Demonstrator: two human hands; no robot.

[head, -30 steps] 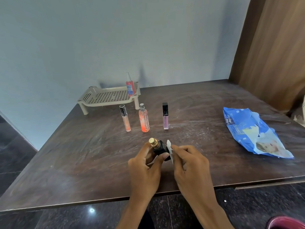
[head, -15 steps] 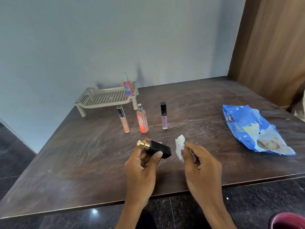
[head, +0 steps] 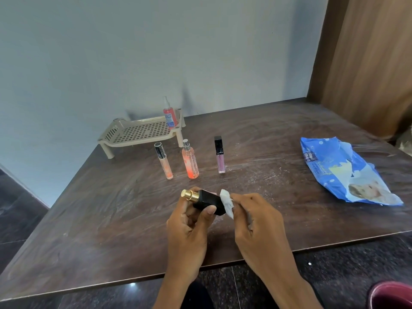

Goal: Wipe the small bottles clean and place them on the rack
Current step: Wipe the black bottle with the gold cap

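Head view: left hand (head: 187, 228) grips black bottle (head: 208, 200), held sideways above the table (head: 111, 219) near its front edge; right hand (head: 258, 226) pinches wipe (head: 227, 202) against its base. Risk: wipe pressure pushes bottle out of the fingertip grip, dropping it past that edge.

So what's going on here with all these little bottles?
A person is wiping small bottles. The left hand holds a black bottle with a gold cap on its side above the table, and the right hand pinches a white wipe against its base. One red spray bottle stands on the beige rack. Three others, a peach tube, an orange spray bottle and a purple tube, stand on the table in front of it. A blue wipes pack lies to the right.
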